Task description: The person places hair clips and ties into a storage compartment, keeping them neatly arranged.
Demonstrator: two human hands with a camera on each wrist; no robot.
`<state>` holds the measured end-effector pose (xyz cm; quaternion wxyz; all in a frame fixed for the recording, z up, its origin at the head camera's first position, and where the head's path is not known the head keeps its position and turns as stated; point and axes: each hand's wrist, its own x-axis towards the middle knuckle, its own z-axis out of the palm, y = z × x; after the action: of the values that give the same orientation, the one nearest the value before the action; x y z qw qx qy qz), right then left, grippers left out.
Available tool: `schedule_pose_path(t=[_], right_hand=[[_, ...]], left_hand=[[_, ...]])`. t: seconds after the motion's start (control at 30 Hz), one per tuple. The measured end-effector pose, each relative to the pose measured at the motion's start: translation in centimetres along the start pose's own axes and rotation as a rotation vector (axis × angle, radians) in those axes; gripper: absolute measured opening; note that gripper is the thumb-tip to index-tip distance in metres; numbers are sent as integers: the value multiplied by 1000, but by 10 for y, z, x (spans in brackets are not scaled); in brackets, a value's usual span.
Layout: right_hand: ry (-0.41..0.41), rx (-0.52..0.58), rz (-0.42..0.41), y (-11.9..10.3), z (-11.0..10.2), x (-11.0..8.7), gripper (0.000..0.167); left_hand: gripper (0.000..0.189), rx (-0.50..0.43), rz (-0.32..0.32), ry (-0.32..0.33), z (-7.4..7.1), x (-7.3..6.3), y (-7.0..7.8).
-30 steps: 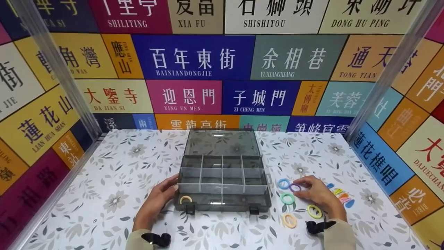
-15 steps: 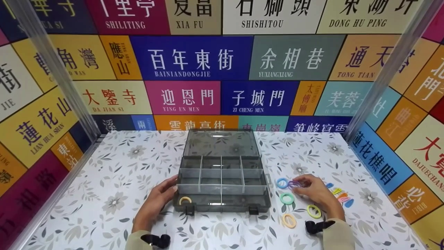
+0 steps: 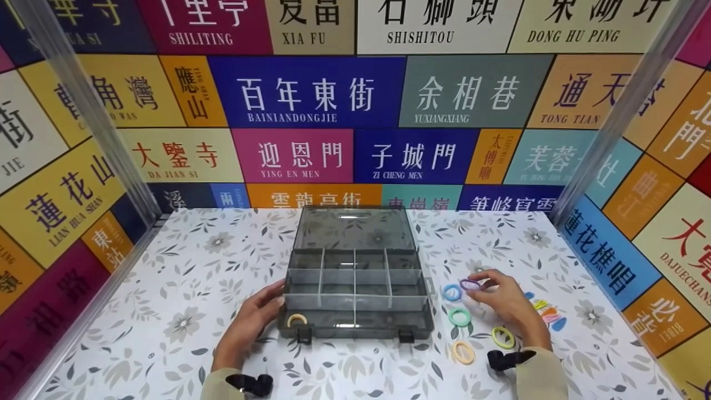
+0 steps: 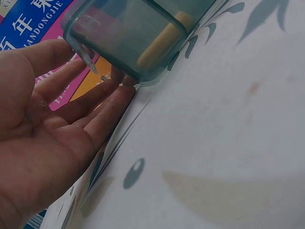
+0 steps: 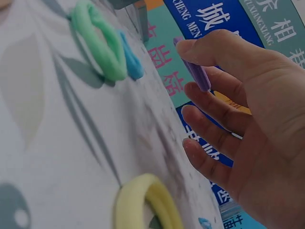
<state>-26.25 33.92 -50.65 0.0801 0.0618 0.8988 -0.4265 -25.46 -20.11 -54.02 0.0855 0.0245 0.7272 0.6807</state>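
My right hand [image 3: 508, 303] pinches a purple hair tie [image 5: 198, 77] between thumb and fingertips, raised above the table on the right. The other fingers spread loosely in the right wrist view. My left hand [image 3: 253, 316] rests against the left side of a smoky, see-through compartment box [image 3: 383, 321], its fingers extended and touching the lower corner in the left wrist view. The box's lid [image 3: 355, 236] leans back, raised. A beige hair tie [image 4: 164, 40] lies in the front left compartment. Beside the right hand are a blue hair tie [image 3: 445, 293] and a green hair tie [image 3: 451, 318].
Nearer the front right lie a yellow hair tie [image 3: 494, 337] and a peach hair tie [image 3: 455, 353]. Several colourful hair clips [image 3: 550, 318] sit beyond the right wrist. A floral cloth [image 3: 183, 361] covers the table, and sign-printed panels [image 3: 308, 91] rise behind it.
The right hand has lifted the purple hair tie from beside the blue one and raised it off the table. The left hand stays at the box.
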Motion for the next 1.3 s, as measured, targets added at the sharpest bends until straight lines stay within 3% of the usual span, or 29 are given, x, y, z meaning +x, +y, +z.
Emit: schedule_pose_path(t=[0.17, 0.5, 0.9, 1.07, 1.3], right_hand=[[23, -32, -65, -13, 0, -1, 55], [112, -48, -305, -36, 9, -3, 37], [94, -36, -415, -65, 24, -5, 31], [64, -14, -450, -76, 32, -5, 29], [15, 16, -499, -95, 46, 1, 29]], left_hand=[[51, 1, 2, -6, -1, 0, -1], [51, 10, -12, -14, -2, -4, -1], [48, 14, -30, 19, -1, -3, 1], [50, 16, -19, 0, 1, -2, 2], [49, 25, -16, 21, 3, -2, 4]])
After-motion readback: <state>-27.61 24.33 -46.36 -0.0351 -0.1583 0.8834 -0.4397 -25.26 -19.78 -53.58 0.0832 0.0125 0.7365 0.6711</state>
